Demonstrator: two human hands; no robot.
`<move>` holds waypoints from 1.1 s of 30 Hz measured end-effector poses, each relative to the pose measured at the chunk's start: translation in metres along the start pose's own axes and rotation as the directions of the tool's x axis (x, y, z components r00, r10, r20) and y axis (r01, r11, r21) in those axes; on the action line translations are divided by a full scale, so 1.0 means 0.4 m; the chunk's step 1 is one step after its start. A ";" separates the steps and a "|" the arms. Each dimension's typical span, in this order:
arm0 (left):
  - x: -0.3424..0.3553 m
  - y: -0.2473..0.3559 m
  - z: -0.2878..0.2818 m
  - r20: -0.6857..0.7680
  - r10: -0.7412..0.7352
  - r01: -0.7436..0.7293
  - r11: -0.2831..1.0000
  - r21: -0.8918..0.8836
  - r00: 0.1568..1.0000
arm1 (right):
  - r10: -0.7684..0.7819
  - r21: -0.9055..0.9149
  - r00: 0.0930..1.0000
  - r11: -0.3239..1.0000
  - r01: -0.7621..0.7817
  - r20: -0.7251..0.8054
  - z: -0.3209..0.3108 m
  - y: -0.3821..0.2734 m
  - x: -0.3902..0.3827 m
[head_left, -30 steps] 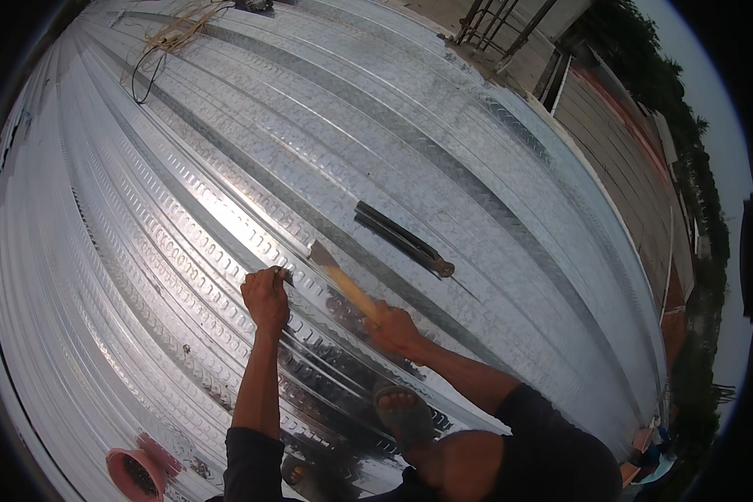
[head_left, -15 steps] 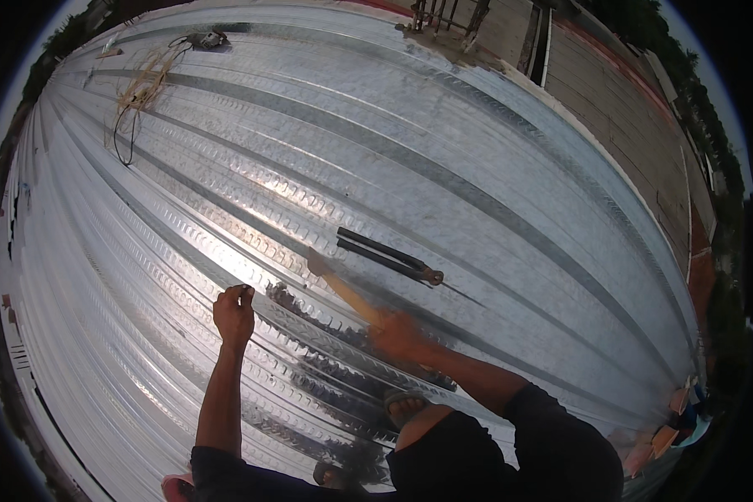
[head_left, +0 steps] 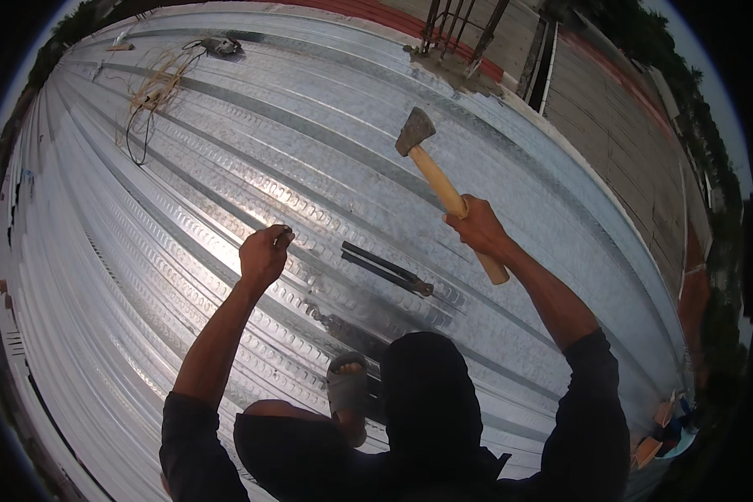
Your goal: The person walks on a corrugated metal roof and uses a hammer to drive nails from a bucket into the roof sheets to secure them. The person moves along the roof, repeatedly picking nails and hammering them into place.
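My right hand (head_left: 479, 226) is closed round the pale wooden handle of a hatchet (head_left: 437, 177), held raised over ribbed metal sheeting (head_left: 326, 146). Its dark, worn head points up and away from me. To the left, my left hand (head_left: 265, 253) is pinched just above the sheeting; a small dark bit shows at its fingertips, too small to name. Between the hands, a long-handled cutter (head_left: 385, 266) with black handles and a rusty head lies on the metal, apart from both. My sandalled foot (head_left: 349, 386) stands on the ribs nearer me.
A power tool (head_left: 222, 48) lies at the far left beside a tangled tan cord (head_left: 155, 90). Steel rods (head_left: 458, 29) rise from concrete at the far edge. A tan roof (head_left: 623, 125) adjoins on the right, and reddish-brown blocks (head_left: 647, 452) sit at lower right.
My right hand has lifted the hatchet up and to the right from low over the sheeting. My left hand has shifted slightly right and farther away, still pinched. My view and legs have shifted.
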State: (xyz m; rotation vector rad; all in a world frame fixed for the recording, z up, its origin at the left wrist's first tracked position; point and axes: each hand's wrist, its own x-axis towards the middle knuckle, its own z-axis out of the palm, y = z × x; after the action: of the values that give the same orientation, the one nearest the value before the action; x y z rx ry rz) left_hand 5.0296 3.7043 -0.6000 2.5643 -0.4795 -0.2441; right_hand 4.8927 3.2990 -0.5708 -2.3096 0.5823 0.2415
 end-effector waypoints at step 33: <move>0.331 -0.012 0.526 -0.319 0.155 -0.185 0.980 -0.067 0.935 | -0.063 0.095 0.967 0.995 0.040 0.248 0.194 0.117 0.184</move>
State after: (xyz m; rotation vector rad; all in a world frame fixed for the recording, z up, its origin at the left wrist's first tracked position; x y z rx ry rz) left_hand 5.0981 3.5620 -0.7918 2.3898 -0.5490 0.1950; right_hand 4.9350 3.2989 -0.6795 -2.1614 0.3961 0.4656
